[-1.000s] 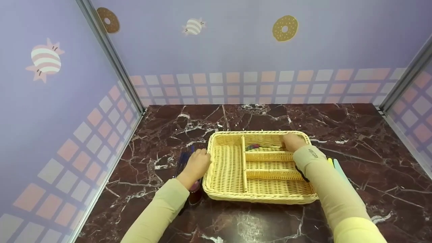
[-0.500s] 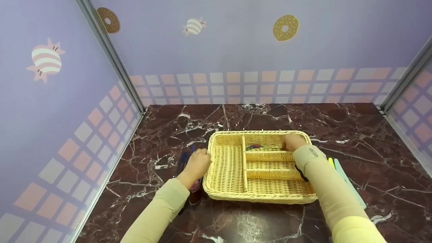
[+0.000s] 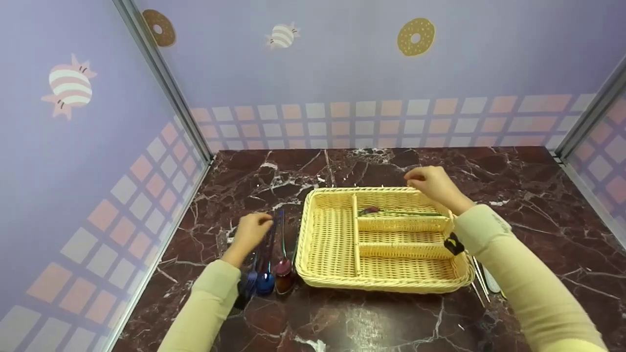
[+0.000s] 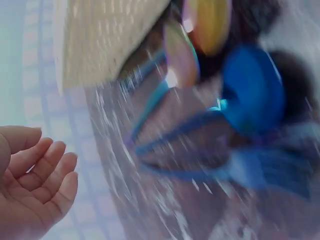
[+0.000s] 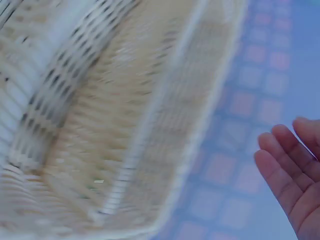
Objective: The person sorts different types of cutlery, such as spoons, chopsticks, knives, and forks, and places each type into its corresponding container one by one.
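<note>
My left hand (image 3: 251,231) is held above the cutlery at the basket's left, fingers loosely bent and holding nothing. Below it lie a blue fork (image 4: 270,170), a blue spoon (image 4: 252,90) and a smaller purple-orange spoon (image 4: 181,56), blurred in the left wrist view. Over the far right rim of the yellow wicker basket (image 3: 386,286) hovers my right hand (image 3: 435,185), also holding nothing, its fingers slightly bent. In the basket's far right compartment rests a thin utensil (image 3: 406,213) with a green handle and a reddish-purple head pointing left.
Dividers split the basket into one tall left compartment and several long right ones. A small black piece with a yellow mark (image 3: 454,243) sits at its right side. Thin metal sticks (image 3: 480,279) lie right of the basket, partly behind my right sleeve (image 3: 518,278). Patterned walls enclose the marble tabletop (image 3: 352,322).
My right hand has risen out of the far right compartment, leaving the green-handled utensil inside. My left hand has come away from the basket's left rim, moving left and uncovering the cutlery.
</note>
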Tool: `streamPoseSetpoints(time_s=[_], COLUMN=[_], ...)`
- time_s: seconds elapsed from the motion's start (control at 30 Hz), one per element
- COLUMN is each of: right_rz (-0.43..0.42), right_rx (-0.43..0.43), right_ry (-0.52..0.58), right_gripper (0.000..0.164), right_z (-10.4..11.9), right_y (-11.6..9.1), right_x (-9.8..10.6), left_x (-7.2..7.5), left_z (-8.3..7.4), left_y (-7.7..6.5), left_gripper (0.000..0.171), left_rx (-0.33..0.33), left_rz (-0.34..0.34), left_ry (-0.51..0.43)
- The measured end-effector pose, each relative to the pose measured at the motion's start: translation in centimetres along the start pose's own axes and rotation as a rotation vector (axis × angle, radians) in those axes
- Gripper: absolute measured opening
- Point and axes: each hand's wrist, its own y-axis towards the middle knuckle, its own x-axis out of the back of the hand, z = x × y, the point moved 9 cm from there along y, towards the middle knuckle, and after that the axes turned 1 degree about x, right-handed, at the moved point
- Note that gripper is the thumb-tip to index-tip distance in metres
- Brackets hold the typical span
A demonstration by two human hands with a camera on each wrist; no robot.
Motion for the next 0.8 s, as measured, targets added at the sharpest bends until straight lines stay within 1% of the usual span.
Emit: streamPoseSetpoints(time_s=[0.07, 0.1, 0.17, 0.2, 0.3, 0.37, 0.4, 0.43, 0.5, 0.6, 0.67, 0.73, 0.8], right_rz=[-0.05, -0.073, -0.102, -0.115, -0.125, -0.111, -0.106, -0.096, -0.075, -0.034, -0.009, 0.003, 0.007], right_rx=[0.038, 0.064, 0.117, 0.147, 0.228, 0.265, 0.28, 0.297, 0.324, 0.356, 0.367, 0.375, 0.383], right_ry=[0.021, 0.028, 0.046, 0.051, 0.059, 0.058, 0.049, 0.041, 0.026, 0.017, 0.017, 0.014, 0.013], right_gripper=[0.02, 0.019, 0.017, 0.016, 0.014, 0.015, 0.014, 0.014, 0.015, 0.014, 0.014, 0.013, 0.012], right_z=[1.5, 2.3, 3.8, 4.5, 6.5, 7.5, 7.8, 8.2, 8.7, 9.2, 9.3, 9.4, 9.4], right_y=[-0.9, -1.5, -2.6, -3.2, -4.8, -5.6, -5.9, -6.1, -6.5, -6.8, -6.9, -7.0, -7.1], right_x=[0.9, 1.2, 1.4, 1.5, 1.1, 0.6, 0.3, 0.0, -0.6, -1.5, -2.0, -2.3, -2.4], left_x=[0.6, 0.7, 0.4, -0.5, -1.3, -1.7, -1.9, -1.5, -2.2, -3.5, -5.7, -6.9, -7.7], left_z=[2.1, 3.0, 4.6, 6.5, 7.9, 8.2, 8.3, 7.3, 8.1, 9.3, 12.6, 14.2, 15.5], left_y=[-0.3, -0.5, -0.9, -0.5, -1.0, -1.2, -1.3, -1.9, -1.8, -1.1, 0.3, 1.0, 1.3], left_gripper=[0.021, 0.022, 0.021, 0.019, 0.012, 0.009, 0.009, 0.009, 0.01, 0.013, 0.02, 0.022, 0.02], left_rx=[0.09, 0.118, 0.156, 0.137, 0.141, 0.136, 0.145, 0.188, 0.237, 0.228, 0.173, 0.218, 0.358], left_rz=[0.004, 0.012, 0.046, 0.049, 0.086, 0.087, 0.085, 0.103, 0.105, 0.105, 0.076, 0.102, 0.133], left_ry=[-0.027, -0.025, 0.008, 0.031, 0.096, 0.131, 0.13, 0.125, 0.118, 0.062, 0.027, 0.003, -0.021])
